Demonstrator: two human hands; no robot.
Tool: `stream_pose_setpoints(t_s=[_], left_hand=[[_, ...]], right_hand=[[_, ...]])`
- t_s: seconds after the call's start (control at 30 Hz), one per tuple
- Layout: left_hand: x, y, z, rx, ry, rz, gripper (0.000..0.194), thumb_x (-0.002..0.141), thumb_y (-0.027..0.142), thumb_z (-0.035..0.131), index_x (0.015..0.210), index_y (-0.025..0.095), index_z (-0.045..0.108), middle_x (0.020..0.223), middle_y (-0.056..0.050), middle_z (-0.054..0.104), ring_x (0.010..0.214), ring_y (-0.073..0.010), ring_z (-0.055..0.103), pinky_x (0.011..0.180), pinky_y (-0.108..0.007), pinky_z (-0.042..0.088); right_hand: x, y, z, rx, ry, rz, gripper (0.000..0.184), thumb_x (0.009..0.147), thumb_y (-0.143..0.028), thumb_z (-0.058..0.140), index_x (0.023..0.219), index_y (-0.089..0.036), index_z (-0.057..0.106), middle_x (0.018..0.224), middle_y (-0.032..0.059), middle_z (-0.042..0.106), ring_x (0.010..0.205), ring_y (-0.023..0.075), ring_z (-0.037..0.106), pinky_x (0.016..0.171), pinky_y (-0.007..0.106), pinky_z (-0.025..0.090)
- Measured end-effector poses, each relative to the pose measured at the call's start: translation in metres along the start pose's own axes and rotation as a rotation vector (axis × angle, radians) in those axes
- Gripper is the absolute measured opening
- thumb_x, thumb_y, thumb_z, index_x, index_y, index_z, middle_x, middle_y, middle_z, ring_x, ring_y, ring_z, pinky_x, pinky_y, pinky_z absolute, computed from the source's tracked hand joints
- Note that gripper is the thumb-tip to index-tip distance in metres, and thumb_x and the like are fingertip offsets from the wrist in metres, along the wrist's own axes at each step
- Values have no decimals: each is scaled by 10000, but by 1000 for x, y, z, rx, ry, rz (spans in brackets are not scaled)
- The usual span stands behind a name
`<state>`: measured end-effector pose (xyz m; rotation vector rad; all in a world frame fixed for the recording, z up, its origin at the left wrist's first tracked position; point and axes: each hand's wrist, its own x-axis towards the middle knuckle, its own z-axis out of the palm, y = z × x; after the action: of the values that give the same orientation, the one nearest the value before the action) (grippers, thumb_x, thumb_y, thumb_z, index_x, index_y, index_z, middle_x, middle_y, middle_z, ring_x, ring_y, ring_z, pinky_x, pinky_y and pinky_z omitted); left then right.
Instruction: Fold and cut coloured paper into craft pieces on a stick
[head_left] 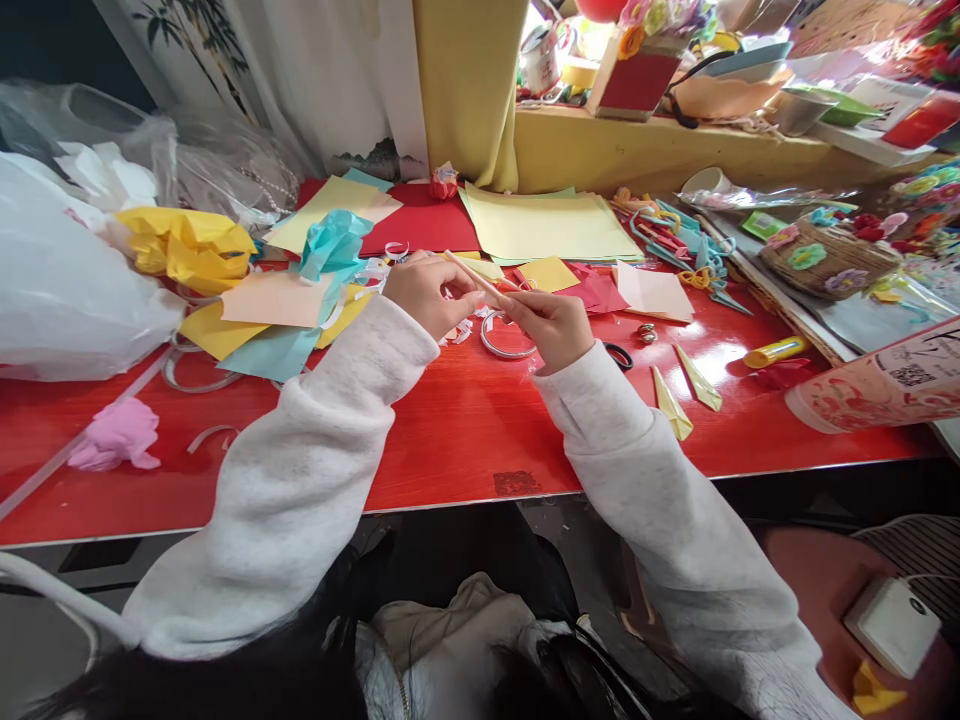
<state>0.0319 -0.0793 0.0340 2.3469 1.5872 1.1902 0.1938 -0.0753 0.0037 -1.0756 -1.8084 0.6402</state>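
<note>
Above the red table, my left hand [426,292] and my right hand [553,325] meet over a narrow piece of folded peach paper [480,280]. The thumb and fingers of my right hand pinch its near end. My left hand is curled at its side, fingers closed against it; part of the grip is hidden. Below the hands lies a silver ring-shaped bangle [510,352], among white paper scraps [457,332]. Two pointed folded yellow paper pieces [671,402] rest to the right, beside a black ring [619,356].
Coloured paper sheets [551,225] lie at the back. Scissors [724,280] and a yellow glue stick [776,350] are at right, near a tilted pink cup [877,385]. Crumpled pink paper [116,435] and a white plastic bag [67,280] occupy the left.
</note>
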Motion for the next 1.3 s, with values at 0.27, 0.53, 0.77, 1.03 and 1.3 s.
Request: stream_pose_setpoints(t_s=[0.27, 0.53, 0.77, 1.03, 1.3], left_hand=[[2, -6, 1, 6, -9, -18, 116, 638, 303, 591, 614, 189, 595, 642, 3, 594, 671, -137, 483, 635, -270, 372], [2, -5, 2, 8, 30, -16, 116, 624, 306, 615, 587, 201, 578, 651, 18, 606, 699, -141, 497, 702, -278, 370], [3, -5, 2, -31, 13, -25, 168, 613, 350, 619, 587, 196, 558, 650, 9, 585, 688, -144, 488, 731, -299, 363], [2, -8, 10, -73, 27, -115, 259, 573, 391, 650, 638, 179, 518, 693, -19, 553, 673, -128, 480, 629, -264, 378], [1, 0, 2, -190, -84, -168, 221, 643, 376, 586, 692, 161, 601, 631, -6, 573, 595, -112, 495, 556, -254, 381]], right_hand=[[0, 2, 0, -4, -5, 8, 368, 728, -436, 465, 816, -135, 657, 645, 22, 579, 614, 102, 505, 573, 234, 396], [-1, 0, 0, -3, -13, -16, 373, 743, -428, 448, 844, -132, 652, 659, 27, 577, 615, 99, 494, 568, 231, 386], [-2, -7, 0, 25, -11, 0, 396, 731, -445, 452, 844, -124, 654, 617, 20, 555, 577, 86, 468, 528, 220, 365], [-1, -6, 0, 17, -9, -17, 410, 730, -467, 441, 826, -130, 653, 609, 18, 543, 554, 76, 443, 499, 213, 347], [-1, -4, 1, -1, 0, -48, 411, 738, -475, 425, 833, -144, 649, 617, 16, 543, 589, 88, 468, 543, 222, 369]])
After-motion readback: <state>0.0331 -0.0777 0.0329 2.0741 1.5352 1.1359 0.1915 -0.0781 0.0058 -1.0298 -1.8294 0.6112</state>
